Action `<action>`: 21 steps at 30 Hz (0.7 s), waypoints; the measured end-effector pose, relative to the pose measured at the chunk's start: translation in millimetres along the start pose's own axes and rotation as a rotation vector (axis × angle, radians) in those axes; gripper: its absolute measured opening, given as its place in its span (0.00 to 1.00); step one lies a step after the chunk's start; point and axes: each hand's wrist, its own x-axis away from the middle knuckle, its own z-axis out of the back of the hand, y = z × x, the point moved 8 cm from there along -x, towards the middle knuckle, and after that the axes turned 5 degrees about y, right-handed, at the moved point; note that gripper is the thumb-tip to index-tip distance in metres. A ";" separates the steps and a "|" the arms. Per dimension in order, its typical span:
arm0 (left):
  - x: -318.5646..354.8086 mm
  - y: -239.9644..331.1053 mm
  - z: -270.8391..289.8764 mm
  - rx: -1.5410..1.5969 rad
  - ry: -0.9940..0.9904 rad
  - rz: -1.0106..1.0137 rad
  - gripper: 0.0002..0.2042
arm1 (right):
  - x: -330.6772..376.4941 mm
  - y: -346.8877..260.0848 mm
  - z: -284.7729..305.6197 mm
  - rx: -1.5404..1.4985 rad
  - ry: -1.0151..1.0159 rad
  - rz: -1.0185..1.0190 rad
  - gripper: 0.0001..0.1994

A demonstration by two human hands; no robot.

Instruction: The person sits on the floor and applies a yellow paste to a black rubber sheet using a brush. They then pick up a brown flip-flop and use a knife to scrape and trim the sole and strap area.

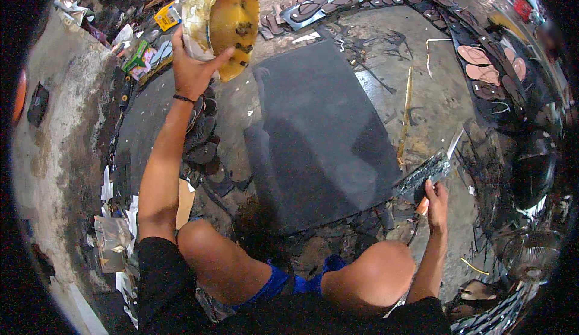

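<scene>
My left hand is raised at the far left, its fingers closed round a cream-and-yellow tub. The tub is tipped on its side, its mouth turned to the right, with amber-yellow, glue-like stuff and dark specks inside. On the right, my right hand grips a dark, shiny flat piece whose exact kind I cannot make out. A small orange-brown bit shows at its fingers. Between my hands a large black sheet lies flat on the floor, a shadow across it.
Rows of dark flip-flops line the far side, with pink flip-flops at the right. A yellow box and a green packet lie far left. Near right stands a fan. Black scraps litter the floor by my left arm.
</scene>
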 end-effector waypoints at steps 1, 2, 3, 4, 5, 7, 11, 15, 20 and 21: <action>-4.3 2.5 -0.8 -0.008 0.018 -0.006 0.48 | 7.4 -6.2 -3.1 -0.012 0.005 -0.017 0.20; -8.6 4.5 -0.4 -0.017 0.035 -0.012 0.49 | 19.5 -16.5 -9.3 -0.012 0.054 0.025 0.21; -14.8 10.7 -0.7 -0.023 0.054 -0.020 0.50 | 26.0 -21.8 -18.4 -0.011 -0.028 -0.021 0.21; -21.2 24.4 -2.4 0.002 0.056 -0.063 0.51 | 23.7 -13.9 -23.4 0.081 0.015 0.046 0.21; -25.7 30.9 -2.9 -0.028 0.084 -0.088 0.52 | 27.0 -9.8 -30.8 0.067 -0.034 -0.012 0.23; -33.5 39.2 3.5 -0.109 0.139 -0.139 0.52 | 39.7 -26.0 -59.3 -0.091 -0.116 0.068 0.28; -48.8 59.7 5.6 0.040 0.213 -0.251 0.53 | 34.0 1.4 -73.5 -0.013 -0.101 0.073 0.29; -59.8 53.9 13.6 0.007 0.182 -0.316 0.54 | 47.4 -24.4 -93.9 -0.110 -0.152 0.069 0.27; -73.4 46.0 10.5 -0.094 0.139 -0.308 0.54 | 57.6 -28.8 -90.0 -0.020 -0.100 0.087 0.26; -76.4 44.1 10.5 -0.085 0.139 -0.311 0.54 | 58.4 -31.1 -93.2 0.006 -0.113 0.106 0.26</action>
